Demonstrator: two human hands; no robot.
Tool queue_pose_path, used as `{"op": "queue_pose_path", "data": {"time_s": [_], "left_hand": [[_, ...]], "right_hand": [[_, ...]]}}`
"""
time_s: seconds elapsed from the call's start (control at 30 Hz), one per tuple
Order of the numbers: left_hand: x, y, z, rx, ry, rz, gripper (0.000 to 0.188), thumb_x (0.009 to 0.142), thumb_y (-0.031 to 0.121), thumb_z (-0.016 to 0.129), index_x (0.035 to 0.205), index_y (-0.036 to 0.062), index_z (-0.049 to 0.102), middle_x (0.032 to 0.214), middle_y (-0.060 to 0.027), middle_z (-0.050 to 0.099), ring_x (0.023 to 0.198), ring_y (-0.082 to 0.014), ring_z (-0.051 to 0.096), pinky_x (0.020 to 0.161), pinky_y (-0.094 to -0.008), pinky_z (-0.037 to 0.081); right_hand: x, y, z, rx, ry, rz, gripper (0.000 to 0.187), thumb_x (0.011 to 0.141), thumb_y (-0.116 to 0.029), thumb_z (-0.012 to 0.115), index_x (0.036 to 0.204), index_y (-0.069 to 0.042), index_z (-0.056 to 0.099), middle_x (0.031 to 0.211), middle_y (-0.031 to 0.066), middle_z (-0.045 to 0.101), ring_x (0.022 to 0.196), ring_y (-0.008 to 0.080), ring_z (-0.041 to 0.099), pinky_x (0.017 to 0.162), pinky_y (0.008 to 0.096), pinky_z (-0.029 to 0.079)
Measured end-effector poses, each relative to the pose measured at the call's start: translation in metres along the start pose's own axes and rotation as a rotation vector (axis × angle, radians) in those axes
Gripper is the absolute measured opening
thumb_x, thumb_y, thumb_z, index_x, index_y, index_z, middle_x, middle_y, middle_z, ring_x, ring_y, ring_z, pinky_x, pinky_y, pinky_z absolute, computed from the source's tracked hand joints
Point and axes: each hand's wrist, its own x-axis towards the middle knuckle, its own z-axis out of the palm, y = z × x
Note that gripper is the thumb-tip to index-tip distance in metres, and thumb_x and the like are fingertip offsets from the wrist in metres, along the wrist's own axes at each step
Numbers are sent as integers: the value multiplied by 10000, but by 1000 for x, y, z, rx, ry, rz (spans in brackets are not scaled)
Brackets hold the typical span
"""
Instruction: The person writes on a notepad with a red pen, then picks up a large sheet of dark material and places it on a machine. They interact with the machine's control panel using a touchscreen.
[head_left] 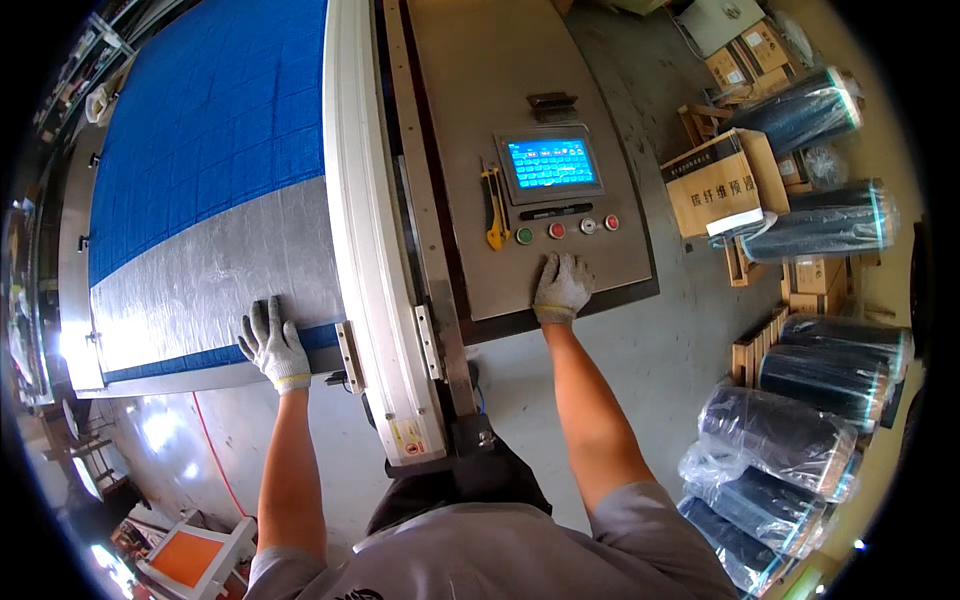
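Observation:
My left hand [275,347], in a pale knitted glove with dark fingertips, lies with fingers spread at the near edge of a glossy film-covered grey sheet [220,250]. The sheet rests on the blue bed [220,110] of a large machine. My right hand [564,286], also gloved, rests on the near edge of the metal control panel [610,265], its fingers slightly bent and holding nothing I can see. Just beyond it sits a row of round buttons [557,230]. Farther up are a black marker pen [555,211], a yellow cutter [494,236] and a lit blue touchscreen [550,162].
A long white gantry beam [365,220] stands between the bed and the panel. On the right, plastic-wrapped dark rolls [780,430] lie on wooden pallets, with an open cardboard box [715,185] among them. A red line [215,450] crosses the grey floor at lower left.

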Motion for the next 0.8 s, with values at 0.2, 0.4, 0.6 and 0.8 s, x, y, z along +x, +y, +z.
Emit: {"op": "queue_pose_path", "data": {"time_s": [0.2, 0.4, 0.6, 0.8], "left_hand": [[3, 2, -3, -36, 36, 10, 464, 980, 374, 457, 1418, 252, 553, 1498, -107, 449, 1397, -350, 361, 1180, -535, 167], [2, -3, 2, -23, 57, 21, 474, 981, 392, 458, 1419, 238, 550, 1500, -108, 448, 1392, -356, 370, 1178, -533, 177], [-5, 3, 4, -80, 140, -32, 558, 970, 387, 448, 1496, 199, 442, 1557, -122, 378, 1433, -377, 317, 1186, -537, 161], [-10, 20, 5, -10, 60, -29, 584, 961, 405, 470, 1503, 192, 427, 1585, -128, 332, 1460, -388, 275, 1197, -544, 140]], "right_hand": [[2, -2, -1, 14, 18, -18, 216, 928, -271, 565, 862, -73, 618, 876, 148, 630, 836, 373, 598, 763, 503, 457], [1, 0, 1, 6, 26, -53, 198, 928, -259, 560, 876, -75, 614, 888, 154, 624, 845, 382, 594, 752, 501, 453], [0, 0, 0, 27, -2, -41, 203, 936, -256, 549, 879, -71, 606, 901, 156, 622, 850, 390, 589, 755, 514, 448], [2, -3, -5, 48, -7, -45, 202, 946, -252, 533, 902, -70, 610, 926, 161, 635, 869, 396, 594, 763, 516, 448]]}}
